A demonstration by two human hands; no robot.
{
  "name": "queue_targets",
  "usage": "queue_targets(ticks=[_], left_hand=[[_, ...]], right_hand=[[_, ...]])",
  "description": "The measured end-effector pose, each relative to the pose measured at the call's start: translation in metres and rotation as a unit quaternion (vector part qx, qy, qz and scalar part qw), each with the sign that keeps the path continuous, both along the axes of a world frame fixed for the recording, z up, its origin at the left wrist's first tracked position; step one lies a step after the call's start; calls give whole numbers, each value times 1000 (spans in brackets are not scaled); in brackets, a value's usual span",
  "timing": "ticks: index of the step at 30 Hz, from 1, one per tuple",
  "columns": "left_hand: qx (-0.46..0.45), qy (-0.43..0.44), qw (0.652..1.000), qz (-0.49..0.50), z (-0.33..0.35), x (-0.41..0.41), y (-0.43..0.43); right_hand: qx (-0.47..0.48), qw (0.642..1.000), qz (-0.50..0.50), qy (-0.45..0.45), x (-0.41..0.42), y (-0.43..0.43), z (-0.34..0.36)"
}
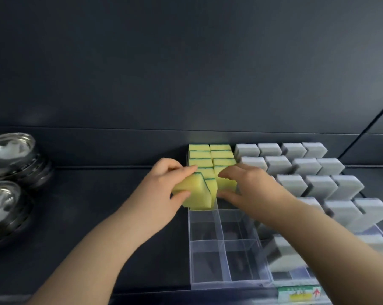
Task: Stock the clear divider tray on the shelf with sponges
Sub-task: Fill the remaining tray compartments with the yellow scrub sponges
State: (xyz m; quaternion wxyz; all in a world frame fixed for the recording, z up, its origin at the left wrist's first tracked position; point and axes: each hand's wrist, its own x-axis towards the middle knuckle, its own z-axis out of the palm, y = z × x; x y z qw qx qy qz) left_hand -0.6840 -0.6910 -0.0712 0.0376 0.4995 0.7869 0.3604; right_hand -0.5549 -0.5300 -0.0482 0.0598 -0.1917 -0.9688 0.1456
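Dark shelf (98, 194) under both hands. Clear divider tray (225, 283) runs lengthwise from beyond the fingertips back toward the body, two columns wide. Grey sponges (318, 186) are packed right of the right hand, steel bowls (12, 155) well left of the left hand. Yellow sponges (210, 154) stand on edge in both columns just beyond the fingertips.

Left hand (164, 183) grips a tilted sponge (192, 192) at the left column, thumb on the near face; not seated yet. Right hand (252, 186) pinches the right-column sponge (227, 183), fingers over the top, thumb low on its near face.

Key relation: the empty cells lie body-side of both hands, straight along the tray's long axis. Each hand sits on its own column. My read: the left has to square its sponge upright, green edge parallel to the row, before pressing it down.
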Motion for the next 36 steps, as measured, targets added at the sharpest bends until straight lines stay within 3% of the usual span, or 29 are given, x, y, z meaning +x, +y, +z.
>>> queue_targets(ticks=[9, 17, 23, 32, 36], left_hand=[[-78, 31, 996, -27, 3, 7, 40], [-70, 40, 996, -25, 10, 2, 33], [-78, 21, 996, -24, 4, 3, 31], [-6, 50, 998, -26, -17, 2, 35], [-34, 33, 998, -42, -19, -1, 36]], right_hand=[[-46, 994, 10, 103, 9, 0, -12], [-58, 984, 26, 165, -6, -5, -12], [-39, 993, 23, 106, -6, -6, -13], [-2, 998, -16, 55, -9, -3, -12], [2, 1000, -19, 17, -12, -3, -15]])
